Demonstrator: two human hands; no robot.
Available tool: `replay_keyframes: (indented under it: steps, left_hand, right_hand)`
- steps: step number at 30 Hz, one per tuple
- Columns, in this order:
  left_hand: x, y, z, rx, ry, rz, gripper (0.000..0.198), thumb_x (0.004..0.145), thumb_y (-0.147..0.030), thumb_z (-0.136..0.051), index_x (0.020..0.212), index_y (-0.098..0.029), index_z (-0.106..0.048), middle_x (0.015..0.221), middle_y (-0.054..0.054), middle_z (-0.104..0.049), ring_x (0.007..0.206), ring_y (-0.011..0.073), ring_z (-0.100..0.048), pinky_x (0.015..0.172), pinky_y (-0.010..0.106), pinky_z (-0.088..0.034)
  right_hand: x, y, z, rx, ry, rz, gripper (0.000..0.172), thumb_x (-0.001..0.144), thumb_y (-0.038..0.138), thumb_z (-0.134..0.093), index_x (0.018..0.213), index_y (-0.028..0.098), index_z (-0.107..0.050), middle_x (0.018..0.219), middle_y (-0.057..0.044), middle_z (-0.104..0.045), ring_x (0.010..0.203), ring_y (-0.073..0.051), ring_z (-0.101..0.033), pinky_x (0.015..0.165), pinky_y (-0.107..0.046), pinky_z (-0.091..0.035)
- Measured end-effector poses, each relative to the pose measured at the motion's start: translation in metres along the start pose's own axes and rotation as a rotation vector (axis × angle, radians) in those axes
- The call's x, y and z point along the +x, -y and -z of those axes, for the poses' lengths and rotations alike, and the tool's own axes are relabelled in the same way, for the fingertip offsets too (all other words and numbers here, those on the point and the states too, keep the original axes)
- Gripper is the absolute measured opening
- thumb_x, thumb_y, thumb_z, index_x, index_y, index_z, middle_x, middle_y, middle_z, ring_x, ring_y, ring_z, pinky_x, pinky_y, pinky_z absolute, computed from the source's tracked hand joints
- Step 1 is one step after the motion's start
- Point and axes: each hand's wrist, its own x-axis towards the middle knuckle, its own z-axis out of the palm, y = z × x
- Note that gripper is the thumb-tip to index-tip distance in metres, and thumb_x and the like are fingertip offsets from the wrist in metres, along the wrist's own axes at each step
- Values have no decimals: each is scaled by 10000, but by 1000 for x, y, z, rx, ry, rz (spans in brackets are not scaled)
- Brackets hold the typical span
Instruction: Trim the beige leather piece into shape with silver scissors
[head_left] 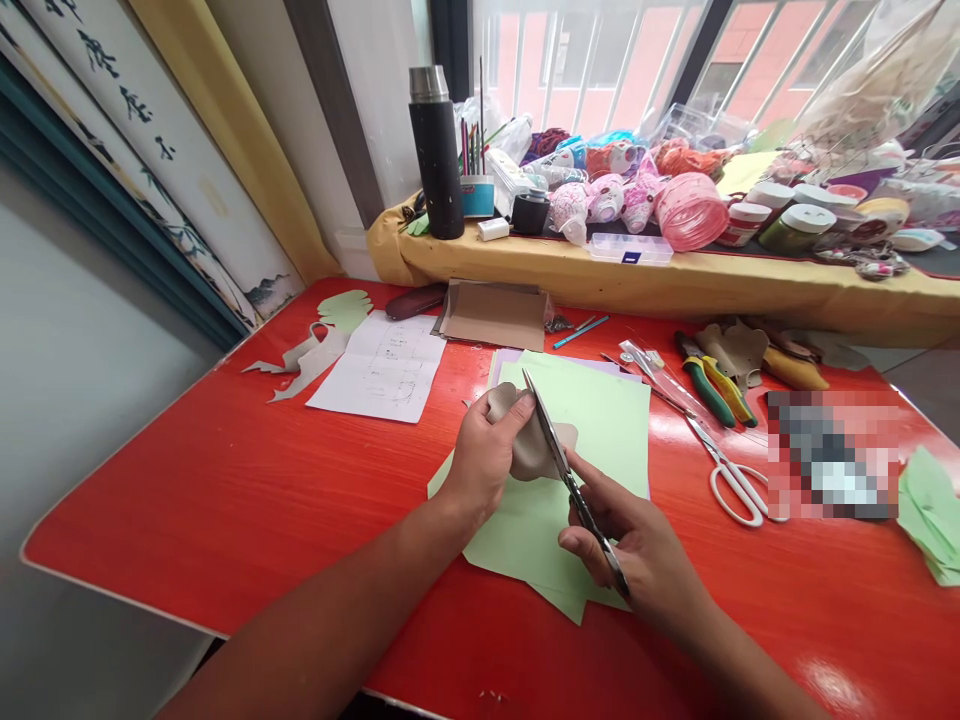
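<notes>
One hand of yours, the left hand (484, 450), is pinching a grey-beige piece (534, 445) between thumb and fingers, while your right hand (637, 540) is gripping dark scissors (574, 485). The piece is sitting between your two hands, and the blades are crossing it, pointing away from you; how far they are opening is not showing clearly.

Beneath both hands, light green sheets (607, 420) are lying stacked on the red table (225, 500). Beyond your left hand and off to its left, a white paper (382, 370) is showing a line drawing, with a grey-beige scrap (300, 365) curling just beside it. Straight ahead of your hands, brown card (491, 312) is resting near a dark red case (416, 301).

To the right of your right hand and a little ahead, white-handled scissors (735, 480) are lying flat, and pliers with green and yellow grips (709, 380) are resting farther ahead. Well beyond your hands, a black flask (436, 165) is standing upright on the cloth-covered ledge (525, 258), and a pink jar (691, 212) is leaning to its right among other jars and bundles.
</notes>
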Motion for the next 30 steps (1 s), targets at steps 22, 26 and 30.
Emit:
replay_keyframes:
  steps: [22, 26, 30]
  left_hand:
    - [6, 1, 4, 35, 1, 31, 430, 731, -505, -935, 888, -175, -710, 796, -1, -680, 718, 138, -596, 642, 252, -437]
    - [5, -2, 2, -22, -1, 51, 451, 681, -480, -972, 918, -168, -747, 838, 21, -723, 759, 157, -640, 687, 267, -471]
    - [3, -6, 1, -35, -13, 54, 455, 657, -449, -986, 934, -165, -763, 852, 26, -732, 782, 168, -660, 725, 279, -499]
  right_hand:
    - [2, -9, -2, 55, -62, 0, 914, 900, 609, -827, 1623, 117, -560, 623, 100, -359, 498, -117, -320, 472, -279, -282]
    - [-2, 3, -1, 138, -165, -25, 862, 906, 559, -845, 1625, 171, -570, 654, 90, -390, 496, -114, -354, 484, -282, -299]
    - [-2, 3, 3, 146, -179, -16, 861, 912, 554, -841, 1640, 195, -555, 694, 72, -420, 500, -118, -375, 481, -288, -314]
